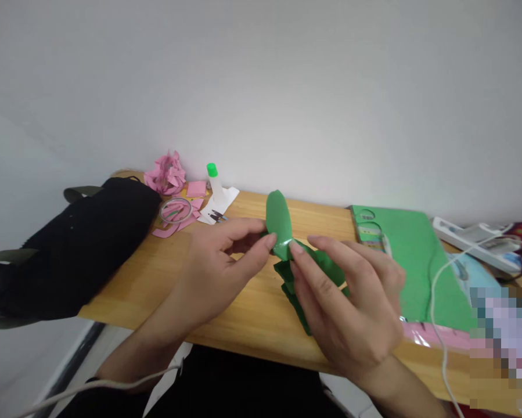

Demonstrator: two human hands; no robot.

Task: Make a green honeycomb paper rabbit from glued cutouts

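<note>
My left hand (219,267) and my right hand (348,302) meet over the middle of the wooden table (165,273). Both pinch the lower end of a green leaf-shaped paper piece (278,220), which stands up between the fingertips. Under my right hand lie more green paper pieces (293,290), partly hidden by the palm and fingers.
A black bag (78,244) lies at the table's left end. Pink paper scraps (167,174), a tape roll (176,210) and a green-capped glue bottle (215,183) sit at the back by the wall. A green sheet (417,267), a power strip (474,241) and a white cable (437,325) are at the right.
</note>
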